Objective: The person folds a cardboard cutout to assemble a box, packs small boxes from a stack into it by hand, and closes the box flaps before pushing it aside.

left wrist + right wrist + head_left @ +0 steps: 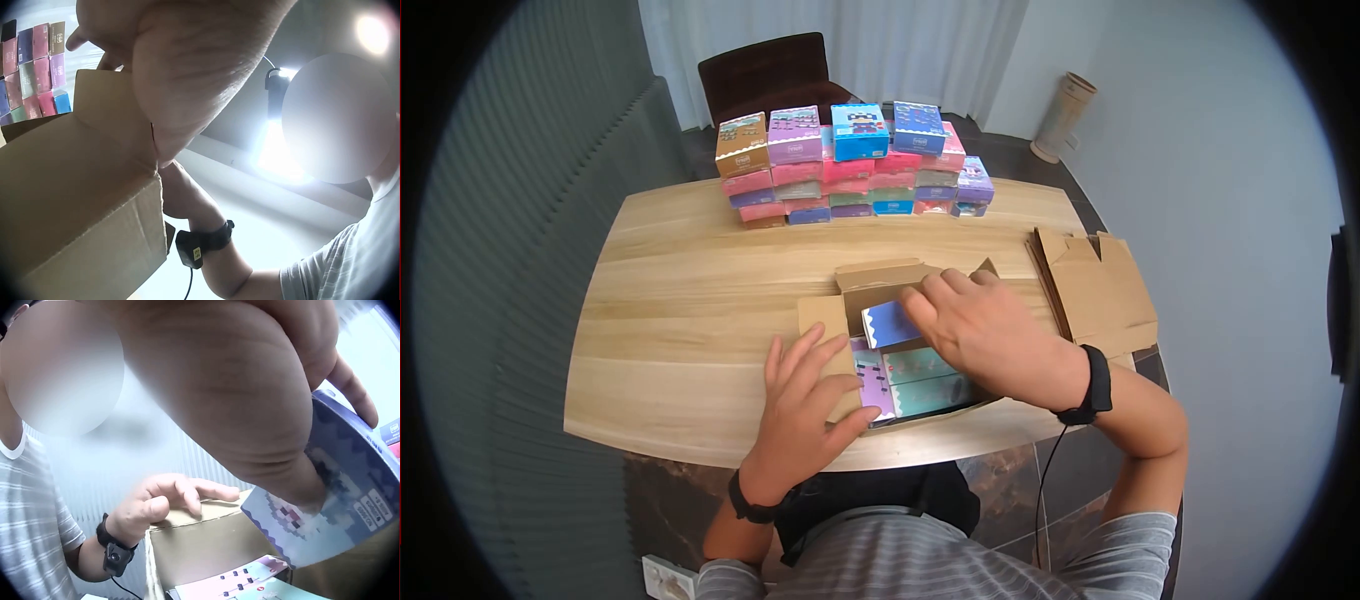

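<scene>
An open cardboard box (820, 312) stands near the table's front edge with its flaps folded out. My right hand (992, 325) grips a small blue box (888, 325) above the cardboard box's opening. In the right wrist view the blue box (359, 469) is tilted, the thumb on its printed face and fingers over its top edge. My left hand (800, 408) rests with fingers spread on the left flap. Inside the cardboard box lie a purple box (874, 388) and teal boxes (925, 396); its right part is hidden under the right hand.
Colourful small boxes (850, 172) are stacked in rows at the table's back, with a blue box (918, 128) on top. Flattened cardboard (1102, 292) lies at the right edge. Behind the table are a dark chair (762, 75) and a tall vase (1062, 118).
</scene>
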A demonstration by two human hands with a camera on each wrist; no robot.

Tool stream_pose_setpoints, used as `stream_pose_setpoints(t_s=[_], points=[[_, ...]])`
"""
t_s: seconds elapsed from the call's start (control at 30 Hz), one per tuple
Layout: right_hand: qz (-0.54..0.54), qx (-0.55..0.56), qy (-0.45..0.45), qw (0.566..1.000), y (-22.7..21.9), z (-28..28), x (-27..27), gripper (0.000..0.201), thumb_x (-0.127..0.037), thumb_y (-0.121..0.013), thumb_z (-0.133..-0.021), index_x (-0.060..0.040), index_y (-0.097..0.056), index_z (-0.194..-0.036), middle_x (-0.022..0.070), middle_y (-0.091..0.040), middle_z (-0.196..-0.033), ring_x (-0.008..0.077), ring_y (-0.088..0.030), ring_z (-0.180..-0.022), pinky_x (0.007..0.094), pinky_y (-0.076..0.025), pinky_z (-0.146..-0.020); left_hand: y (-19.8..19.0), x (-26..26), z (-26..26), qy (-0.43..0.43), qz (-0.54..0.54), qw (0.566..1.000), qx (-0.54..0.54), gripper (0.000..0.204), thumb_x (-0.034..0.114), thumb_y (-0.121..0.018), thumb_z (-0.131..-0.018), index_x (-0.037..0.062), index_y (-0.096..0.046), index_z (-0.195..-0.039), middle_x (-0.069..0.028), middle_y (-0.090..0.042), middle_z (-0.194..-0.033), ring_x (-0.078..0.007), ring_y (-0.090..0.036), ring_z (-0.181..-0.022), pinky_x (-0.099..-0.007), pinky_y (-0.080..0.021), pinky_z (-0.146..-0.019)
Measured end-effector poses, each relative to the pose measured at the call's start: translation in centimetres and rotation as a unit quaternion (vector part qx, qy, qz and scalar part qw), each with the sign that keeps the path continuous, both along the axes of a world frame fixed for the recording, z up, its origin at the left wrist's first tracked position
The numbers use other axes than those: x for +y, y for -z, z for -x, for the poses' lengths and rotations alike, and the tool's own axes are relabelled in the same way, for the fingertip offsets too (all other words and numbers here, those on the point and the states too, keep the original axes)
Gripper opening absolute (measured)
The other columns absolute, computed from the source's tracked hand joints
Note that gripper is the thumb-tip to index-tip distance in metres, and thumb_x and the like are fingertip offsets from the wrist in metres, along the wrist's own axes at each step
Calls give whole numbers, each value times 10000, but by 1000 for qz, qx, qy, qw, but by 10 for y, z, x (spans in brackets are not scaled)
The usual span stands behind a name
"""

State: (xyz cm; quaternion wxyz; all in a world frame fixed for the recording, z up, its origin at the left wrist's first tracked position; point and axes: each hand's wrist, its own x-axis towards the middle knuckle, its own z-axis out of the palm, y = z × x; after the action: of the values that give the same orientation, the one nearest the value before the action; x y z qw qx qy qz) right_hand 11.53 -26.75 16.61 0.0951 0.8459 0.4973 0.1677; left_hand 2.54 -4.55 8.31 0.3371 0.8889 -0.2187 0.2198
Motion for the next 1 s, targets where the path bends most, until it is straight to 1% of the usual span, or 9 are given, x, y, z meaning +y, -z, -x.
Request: stream_pose_setpoints(t_s=[0.17,0.23,0.33,0.43,0.47,0.57,0.8,0.87,1.0], points=[[61,21,17,998,0,3,14,269,-55,-591,-785,-20,-494,-1034,73,-533,-881,215,-585,-871,339,-472,-706,0,-1,-1,13,-11,1000,-13,241,231,-787,-765,52,-664,-869,-166,-567,-1272,-407,-441,-1294,-577,-288,-1074],[51,58,14,997,9,0,16,203,-53,-596,-781,-42,-485,-950,76,-529,-851,226,-593,-854,350,-481,-712,2,-3,-2,27,45,999,-11,205,176,-786,-751,28,-663,-822,-183,-587,-1253,-411,-472,-1274,-503,-389,-1042],[21,89,28,995,22,-6,14,161,-59,-581,-797,-50,-482,-924,81,-541,-832,233,-597,-845,350,-480,-741,3,-2,-3,42,60,997,-15,183,137,-777,-756,18,-654,-819,-193,-599,-1225,-421,-489,-1253,-467,-440,-1001],[27,5,-37,999,31,-25,5,219,-130,-655,-771,-52,-511,-917,81,-603,-845,227,-621,-838,337,-481,-724,5,-1,-4,50,76,996,-22,174,127,-770,-761,15,-647,-814,-195,-608,-1205,-417,-499,-1245,-473,-440,-1000],[28,22,-16,999,27,-24,5,176,-105,-642,-765,-48,-535,-893,80,-618,-834,234,-619,-836,324,-478,-786,5,-1,-4,49,79,995,-22,174,127,-770,-761,15,-647,-814,-195,-608,-1205,-417,-499,-1245,-473,-440,-1000],[72,27,10,997,11,-18,9,163,-70,-643,-744,-34,-563,-882,87,-619,-832,242,-617,-833,311,-491,-786,4,-1,-5,54,85,995,-23,169,121,-765,-766,12,-645,-815,-195,-611,-1197,-415,-502,-1243,-473,-440,-1001],[57,109,39,992,18,-26,7,212,-12,-646,-709,7,-588,-912,131,-653,-893,281,-629,-877,301,-508,-760,6,2,-6,56,97,993,-32,132,61,-738,-765,4,-620,-781,-208,-606,-1192,-415,-519,-1229,-472,-454,-986],[41,173,45,983,21,-33,2,200,-3,-625,-729,18,-596,-926,157,-656,-915,285,-634,-901,336,-520,-738,6,2,-5,55,104,993,-33,127,51,-734,-763,3,-616,-775,-210,-606,-1190,-415,-522,-1226,-471,-457,-983],[68,165,39,983,0,-32,-4,155,-27,-635,-744,-6,-581,-888,158,-626,-939,317,-618,-923,388,-515,-743,6,3,-6,54,103,992,-36,119,50,-728,-765,2,-620,-774,-211,-607,-1187,-414,-527,-1222,-471,-460,-979]])
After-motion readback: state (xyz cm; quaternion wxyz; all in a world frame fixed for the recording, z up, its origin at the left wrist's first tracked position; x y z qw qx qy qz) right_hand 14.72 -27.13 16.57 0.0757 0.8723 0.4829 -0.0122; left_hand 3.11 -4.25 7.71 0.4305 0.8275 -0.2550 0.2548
